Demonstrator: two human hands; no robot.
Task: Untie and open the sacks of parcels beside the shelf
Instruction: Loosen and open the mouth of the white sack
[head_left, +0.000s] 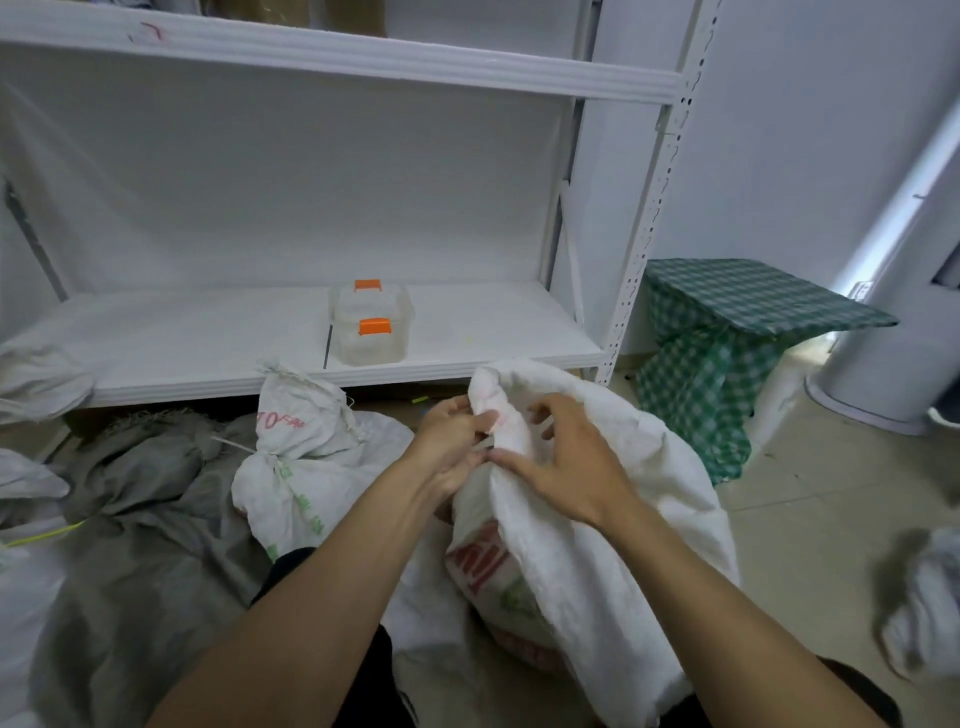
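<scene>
- Directly below the camera, two bare forearms reaching forward, with the left hand (449, 441) and right hand (566, 467) close together at mid-frame.
- Pinching the bunched neck of the white sack (597, 530) with the left hand, fingers curled in tight against the thumb, no gap to speak of.
- Gripping the same neck from the other side with the right hand, fingers hooked round behind the cloth, thumb laid across the front and almost touching the left hand.
- Set in front of the person between dark trouser legs, neck uppermost, near the lowest board of the shelf (208, 332): the white sack, with red and green print on its lower front.
- Hard to make out any cord or knot at the neck; only a pale strip between the two hands, too blurred to name.
- Hidden behind folds of cloth: the right fingertips, and whatever fills the white sack.
- To the left, a tied sack (301, 457), bound round its neck with pale cord and leaning on a slumped grey sack (145, 519).
- On the lowest board of the shelf, a clear box (371, 332) with orange latches, well apart from the hands.
- To the right of the shelf, a green checked cloth (727, 322) draped over something square and unseen.
- Cut off at the edges: more pale sacks at far left, a blurred crumpled sack (924, 608) at lower right, and the upper boards of the shelf.
</scene>
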